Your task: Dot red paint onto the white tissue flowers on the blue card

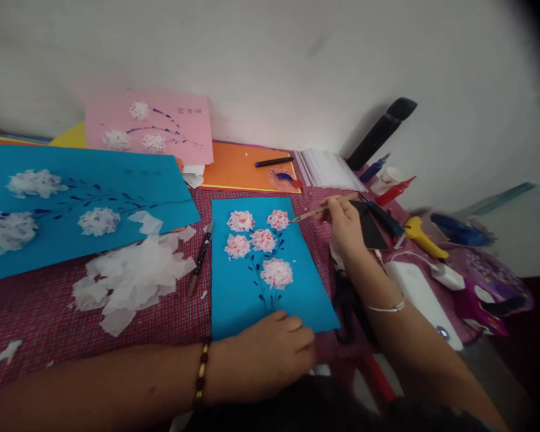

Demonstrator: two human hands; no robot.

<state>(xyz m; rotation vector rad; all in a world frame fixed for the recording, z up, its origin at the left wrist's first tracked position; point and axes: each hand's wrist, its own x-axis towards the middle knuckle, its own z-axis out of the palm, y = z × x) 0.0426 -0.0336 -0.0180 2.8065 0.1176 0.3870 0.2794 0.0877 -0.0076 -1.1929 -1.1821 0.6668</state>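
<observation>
Paintbrush [320,210] sits pinched in the right hand [344,225], tip beside the tissue flowers on the blue card [306,294]; the left hand [265,354], loosely curled, presses the card's near edge.

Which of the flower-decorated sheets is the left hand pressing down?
The small blue sheet nearest the person; the left hand rests on its bottom edge. The others lie untouched.

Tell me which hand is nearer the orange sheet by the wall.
The right. The right hand, holding a paintbrush, is just below and right of the orange sheet. The left hand rests on the blue card at its bottom edge, farther away.
</observation>
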